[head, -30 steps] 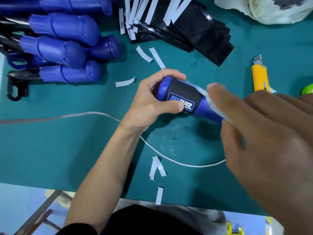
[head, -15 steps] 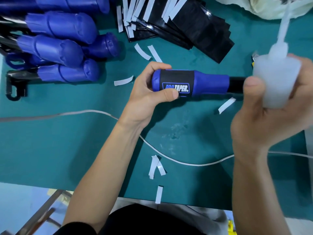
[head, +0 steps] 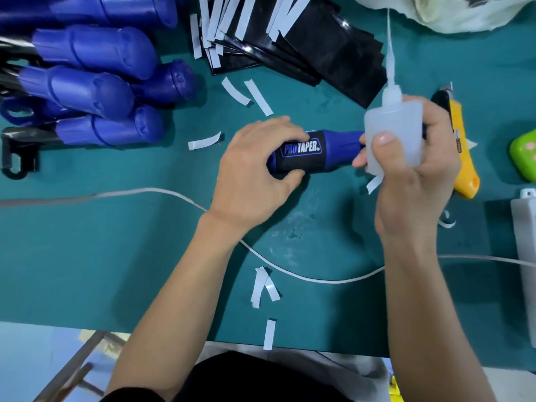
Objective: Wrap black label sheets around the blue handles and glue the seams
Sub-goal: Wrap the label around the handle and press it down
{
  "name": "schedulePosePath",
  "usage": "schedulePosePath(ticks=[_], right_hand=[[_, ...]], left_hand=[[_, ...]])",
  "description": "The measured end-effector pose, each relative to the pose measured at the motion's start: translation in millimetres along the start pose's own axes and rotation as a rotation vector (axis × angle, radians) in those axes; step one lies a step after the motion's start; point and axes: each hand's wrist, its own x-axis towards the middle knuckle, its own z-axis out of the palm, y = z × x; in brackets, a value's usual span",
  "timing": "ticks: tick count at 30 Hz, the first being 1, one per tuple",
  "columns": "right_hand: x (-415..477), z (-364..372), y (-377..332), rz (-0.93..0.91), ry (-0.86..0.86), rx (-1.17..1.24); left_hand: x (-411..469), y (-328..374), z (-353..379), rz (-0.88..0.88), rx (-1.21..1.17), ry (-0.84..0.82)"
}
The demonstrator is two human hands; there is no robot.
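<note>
From the head view, one blue handle lies crosswise over the green table between the two hands, with one black label already wrapped round its thick part, printed side up. The left hand curls its fingers round the butt end and grips it. The right hand grips one soft white glue bottle, thumb pressed on its front, nozzle pointing up and away from the handle, so gluing looks not yet started on this piece; the seam is hidden, so I cannot tell its state. A pile of blue handles at far left shows at least five, all bare of labels as far as can be seen, so most of the job seems left. The fanned stack of black label sheets overlaps too much to count. Loose white strips number seven flat on the table, plus one curled. There is one yellow knife and one white cable.
</note>
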Motion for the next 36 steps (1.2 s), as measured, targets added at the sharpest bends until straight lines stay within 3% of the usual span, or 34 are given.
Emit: schedulePosePath(ticks=[5,13,18,24,29,36], right_hand=[[-5,-14,-2,-0.022,0.004,-0.039],[-48,-35,0,0.020,-0.024,-0.244],[-67,-39,5,0.068,-0.030,-0.264],[-76,-41,2,0.073,-0.015,-0.291],[-82,-40,-2,0.105,-0.028,-0.327],[-91,-42,1,0.109,-0.081,-0.443]], left_hand=[[0,-3,-4,0.288,0.339,0.116],[-7,9,-6,0.439,0.642,0.204],[-11,28,-2,0.435,0.960,0.140],[-3,48,-1,0.565,1.237,0.017],[0,49,-5,0.648,1.366,0.027],[0,42,-3,0.663,1.301,0.070]])
